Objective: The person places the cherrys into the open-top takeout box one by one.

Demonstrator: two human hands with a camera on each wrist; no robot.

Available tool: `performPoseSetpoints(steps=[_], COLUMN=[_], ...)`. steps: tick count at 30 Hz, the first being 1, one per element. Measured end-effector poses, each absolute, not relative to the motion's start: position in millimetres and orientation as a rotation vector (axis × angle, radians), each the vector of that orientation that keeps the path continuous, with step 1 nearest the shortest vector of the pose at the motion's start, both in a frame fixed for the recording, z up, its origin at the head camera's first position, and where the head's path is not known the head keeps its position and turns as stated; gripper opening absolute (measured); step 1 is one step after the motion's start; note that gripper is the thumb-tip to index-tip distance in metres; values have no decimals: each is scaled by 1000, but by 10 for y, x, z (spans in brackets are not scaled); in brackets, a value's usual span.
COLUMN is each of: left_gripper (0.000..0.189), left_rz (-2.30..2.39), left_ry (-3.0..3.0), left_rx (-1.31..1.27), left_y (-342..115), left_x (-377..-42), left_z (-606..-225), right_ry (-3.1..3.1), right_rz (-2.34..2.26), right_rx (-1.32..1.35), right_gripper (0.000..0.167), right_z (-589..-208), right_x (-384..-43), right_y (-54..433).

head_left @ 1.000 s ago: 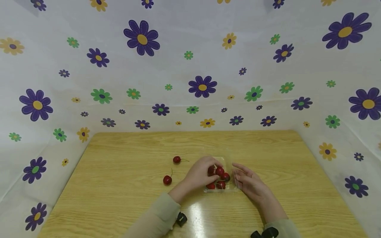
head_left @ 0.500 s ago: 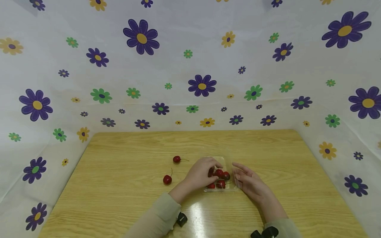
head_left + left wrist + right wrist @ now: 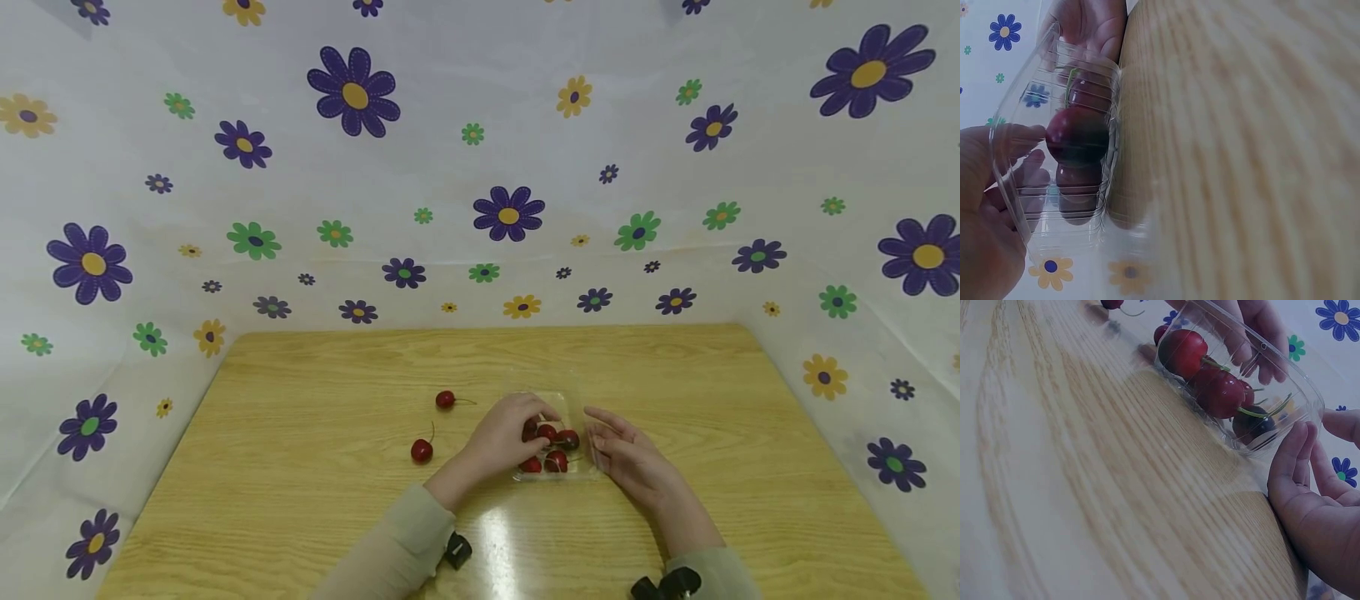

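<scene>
A clear plastic box [image 3: 573, 475] stands on the table with several red cherries [image 3: 1219, 392] in it, some with green stems. From its left side my left hand [image 3: 501, 433] reaches over the wall, thumb and fingers just over the cherries. In the right wrist view those fingers [image 3: 1266, 337] hang loosely above the fruit and pinch none. My right hand [image 3: 637, 471] is at the box's right side, its fingertips against the clear wall and its fingers loosely bent. The left wrist view shows a dark cherry [image 3: 1079, 137] through the plastic.
Two loose cherries with stems lie left of the box, one farther back [image 3: 446, 400] and one nearer [image 3: 422, 451]. The wooden table [image 3: 315, 400] is bounded by a white flower-print cloth [image 3: 420, 167] at the back and both sides.
The cherry by my left fingers has come down and shifted slightly left among the others, and the one beside it has rolled a little. Both hands stay nearly where they were.
</scene>
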State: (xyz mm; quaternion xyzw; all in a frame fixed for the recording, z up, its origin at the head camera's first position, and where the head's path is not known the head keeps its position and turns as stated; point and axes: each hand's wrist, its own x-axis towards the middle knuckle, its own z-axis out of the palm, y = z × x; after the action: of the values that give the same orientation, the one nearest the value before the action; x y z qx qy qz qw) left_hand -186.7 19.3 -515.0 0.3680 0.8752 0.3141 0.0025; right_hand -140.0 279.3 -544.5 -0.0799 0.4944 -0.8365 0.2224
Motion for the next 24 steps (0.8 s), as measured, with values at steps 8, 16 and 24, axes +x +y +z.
performPoseSetpoints(steps=[8, 16, 24], left_gripper=[26, 25, 26], left_rz=[1041, 1119, 1230], left_ry=[2717, 2695, 2679], left_rx=[1193, 1193, 1173], left_y=[174, 149, 72], left_x=[-1884, -1863, -1820], left_z=[-5155, -5133, -5103], right_ry=[1356, 1313, 1274], right_rz=[-2313, -2326, -2341], right_rx=[-224, -254, -277], right_gripper=[45, 46, 49], right_z=[-5435, -5439, -5450], right_x=[-1413, -1404, -1411], right_y=[2788, 2793, 2790])
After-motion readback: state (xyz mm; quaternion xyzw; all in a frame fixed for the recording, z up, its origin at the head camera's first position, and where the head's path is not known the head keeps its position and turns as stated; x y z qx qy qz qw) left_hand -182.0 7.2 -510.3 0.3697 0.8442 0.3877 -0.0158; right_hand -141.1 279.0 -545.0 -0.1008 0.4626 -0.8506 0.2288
